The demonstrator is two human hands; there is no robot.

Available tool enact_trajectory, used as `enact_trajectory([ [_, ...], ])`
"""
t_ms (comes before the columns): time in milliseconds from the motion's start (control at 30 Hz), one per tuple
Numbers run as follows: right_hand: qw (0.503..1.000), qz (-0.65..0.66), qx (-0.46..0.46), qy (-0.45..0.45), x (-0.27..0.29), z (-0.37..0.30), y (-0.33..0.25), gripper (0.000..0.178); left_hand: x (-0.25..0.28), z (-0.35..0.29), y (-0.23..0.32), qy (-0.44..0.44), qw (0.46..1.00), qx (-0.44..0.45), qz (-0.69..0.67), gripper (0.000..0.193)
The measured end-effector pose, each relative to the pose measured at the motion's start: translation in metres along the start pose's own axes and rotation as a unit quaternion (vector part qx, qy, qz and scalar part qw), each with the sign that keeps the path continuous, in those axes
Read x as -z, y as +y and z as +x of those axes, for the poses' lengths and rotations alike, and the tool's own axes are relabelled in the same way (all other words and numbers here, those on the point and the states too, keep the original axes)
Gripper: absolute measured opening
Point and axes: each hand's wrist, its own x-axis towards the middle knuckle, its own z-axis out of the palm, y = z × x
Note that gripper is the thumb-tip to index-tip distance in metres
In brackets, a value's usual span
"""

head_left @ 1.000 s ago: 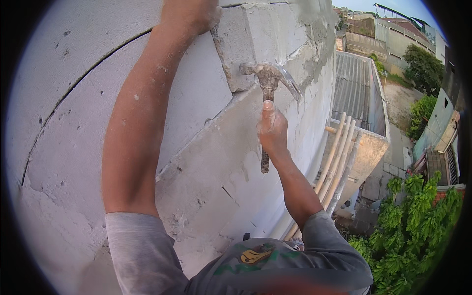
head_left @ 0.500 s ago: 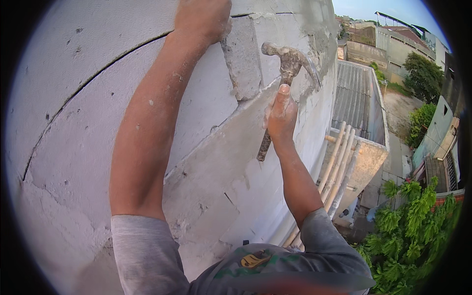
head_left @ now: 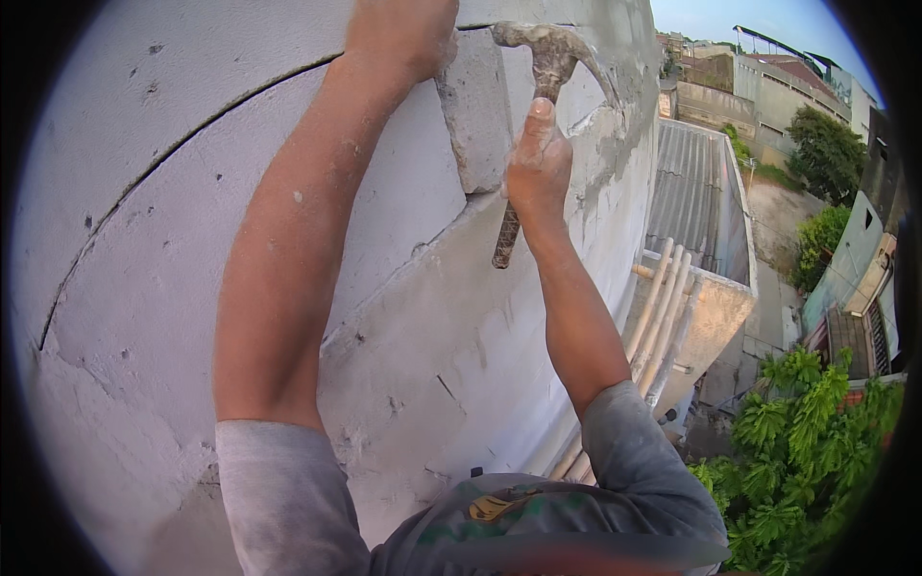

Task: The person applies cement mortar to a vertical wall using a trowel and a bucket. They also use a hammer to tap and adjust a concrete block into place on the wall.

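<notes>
My right hand [head_left: 540,163] is closed around the handle of a mortar-crusted claw hammer [head_left: 553,65], its thumb lying up along the handle. The hammer head is raised, its blunt face toward the left and its claw toward the right. At the upper edge of the head view, my left hand [head_left: 401,38] is up against the pale block wall [head_left: 394,211]. Its fingers are hidden or cut off by the picture's edge. Just below and right of that hand, a narrow rough grey block piece [head_left: 477,115] stands between smoother blocks.
A dark open joint [head_left: 192,144] curves across the wall at left. Right of the wall, well below, are a corrugated roof [head_left: 687,192], several pale pipes [head_left: 658,307] and a leafy green tree [head_left: 802,432]. Other buildings stand farther off.
My right hand has lifted the hammer up and slightly left, bringing its head closer to my left hand. The left hand stays nearly in place.
</notes>
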Motion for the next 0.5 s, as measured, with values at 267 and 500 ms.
enact_trajectory([
  [267, 0.998, 0.038, -0.048, 0.02, 0.004, -0.003, -0.006, 0.066, -0.004, 0.0, 0.001, 0.018, 1.0, 0.002, -0.016, 0.032],
  [500, 0.994, -0.008, -0.093, -0.063, 0.014, -0.012, -0.007, 0.065, -0.002, -0.002, -0.001, 0.015, 1.0, 0.003, 0.004, 0.027],
])
